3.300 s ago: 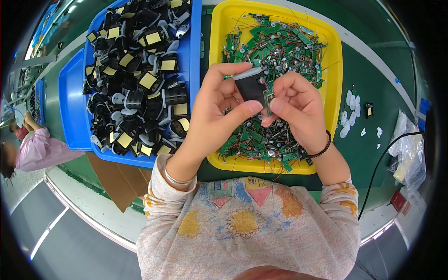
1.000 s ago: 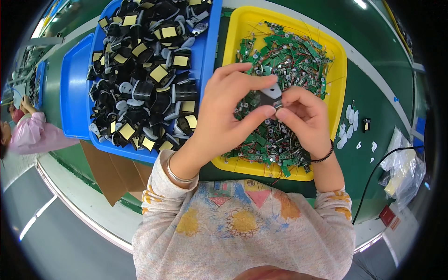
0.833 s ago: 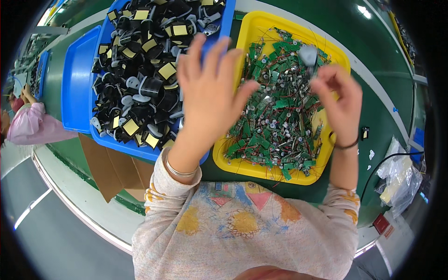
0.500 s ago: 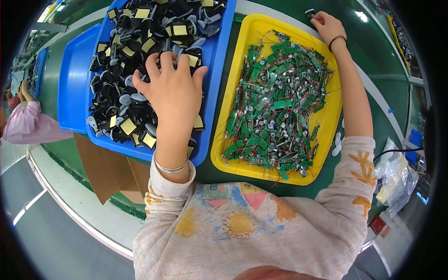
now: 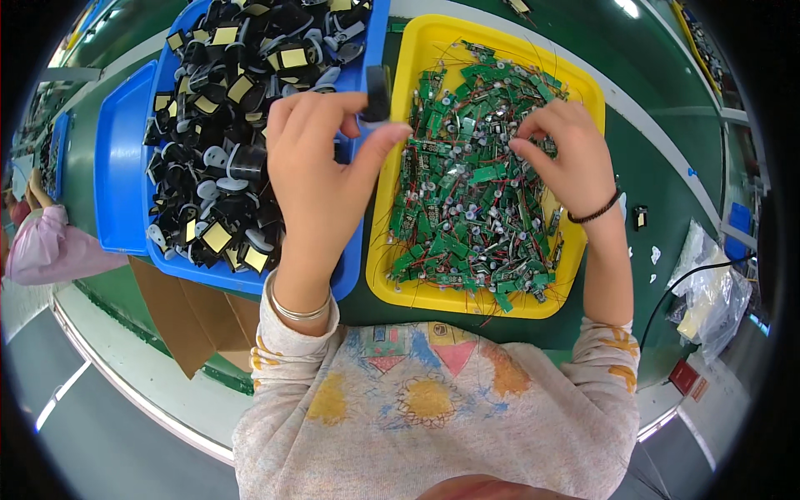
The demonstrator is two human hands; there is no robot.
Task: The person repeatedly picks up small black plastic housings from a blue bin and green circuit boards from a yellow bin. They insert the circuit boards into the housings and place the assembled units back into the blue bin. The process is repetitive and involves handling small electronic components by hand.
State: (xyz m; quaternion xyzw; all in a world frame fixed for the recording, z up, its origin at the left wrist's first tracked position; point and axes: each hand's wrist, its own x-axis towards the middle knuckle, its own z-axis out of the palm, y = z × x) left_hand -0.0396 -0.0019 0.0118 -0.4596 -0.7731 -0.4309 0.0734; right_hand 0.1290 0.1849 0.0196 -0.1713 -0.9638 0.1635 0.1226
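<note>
My left hand [image 5: 315, 171] is raised at the inner edge of a blue tray [image 5: 354, 242], gripping a small black plastic housing [image 5: 379, 93] between thumb and fingers. The tray is heaped with similar black housings [image 5: 247, 161], many with grey clips and pale yellow pads. My right hand [image 5: 573, 158] reaches into a yellow tray [image 5: 467, 307], thumb and fingertips drawn together at the pile of green circuit boards [image 5: 490, 173] with red wires. Whatever lies between those fingertips is too small to make out.
Right of the yellow tray, a black piece with a pale pad [image 5: 640, 218] and white scraps [image 5: 655, 254] lie on the green table. Beyond are a clear plastic bag [image 5: 708, 287] and black cable. Another blue tray [image 5: 125, 167], a cardboard box [image 5: 187, 308] and a person's pink sleeve [image 5: 62, 246] are left.
My left hand has lifted a black housing from the pile and moved right. My right hand has left a dark piece at the far table and come back over the circuit boards.
</note>
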